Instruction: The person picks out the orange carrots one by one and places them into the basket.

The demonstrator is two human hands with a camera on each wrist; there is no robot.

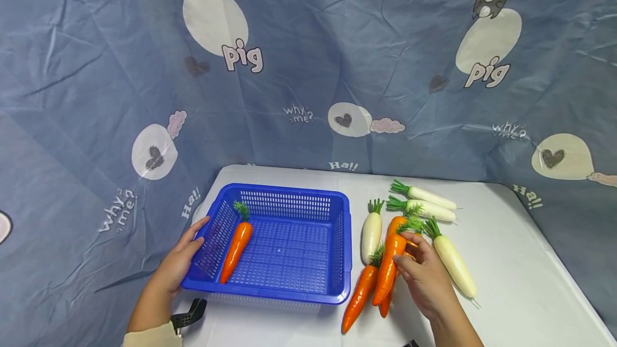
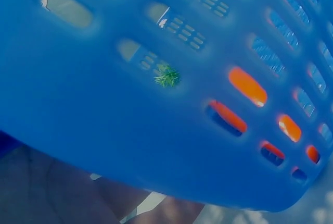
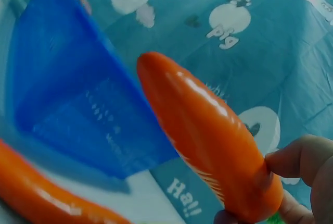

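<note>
My right hand (image 1: 426,269) pinches an orange carrot (image 1: 388,269) near its leafy end, thumb on one side and fingers on the other. In the right wrist view, that carrot (image 3: 203,135) is tilted, its tip toward the basket. Other carrots lie beneath and beside it, including one carrot (image 1: 360,296) nearer the front. At the left, my left hand (image 1: 180,256) holds the rim of a blue plastic basket (image 1: 348,240). Inside the basket lies one carrot (image 1: 237,250) along the left side, also seen through the slots in the left wrist view.
White radishes surround the carrot pile: one radish (image 1: 371,237) beside the basket, one radish (image 1: 455,266) right of my hand, and two behind. Everything stands on a white table (image 1: 520,261). A blue printed cloth (image 1: 299,68) hangs behind and along the sides.
</note>
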